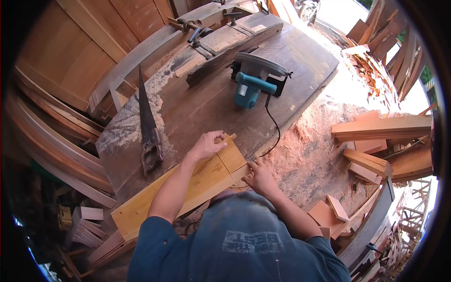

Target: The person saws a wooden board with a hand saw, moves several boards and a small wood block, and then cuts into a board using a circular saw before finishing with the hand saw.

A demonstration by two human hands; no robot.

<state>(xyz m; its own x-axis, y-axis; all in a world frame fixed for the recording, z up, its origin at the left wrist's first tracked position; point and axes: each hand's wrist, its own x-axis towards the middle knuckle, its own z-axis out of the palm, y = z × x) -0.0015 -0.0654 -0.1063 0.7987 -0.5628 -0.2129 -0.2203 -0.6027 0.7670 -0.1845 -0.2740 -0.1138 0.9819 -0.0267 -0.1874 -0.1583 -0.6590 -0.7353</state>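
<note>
A long yellowish wooden board (pixel 188 188) lies slantwise at the near edge of the workbench, just in front of my body. A thin dark line crosses its face near the right end and runs down onto the near side. My left hand (pixel 206 144) is closed over the far edge, fingers curled beside a small wooden strip that sticks out there. At the near right corner, my right hand (pixel 260 178) is closed with thumb and fingers against the board's end. Whether it also holds something small is hidden.
A teal circular saw (pixel 251 89) rests on the workbench (pixel 197 108), its black cord trailing off the right edge. A handsaw (pixel 149 127) lies to the left. Clamps (pixel 199 34) hold a curved timber behind. Wood pieces (pixel 383 129) are stacked at right, offcuts (pixel 87 225) at lower left.
</note>
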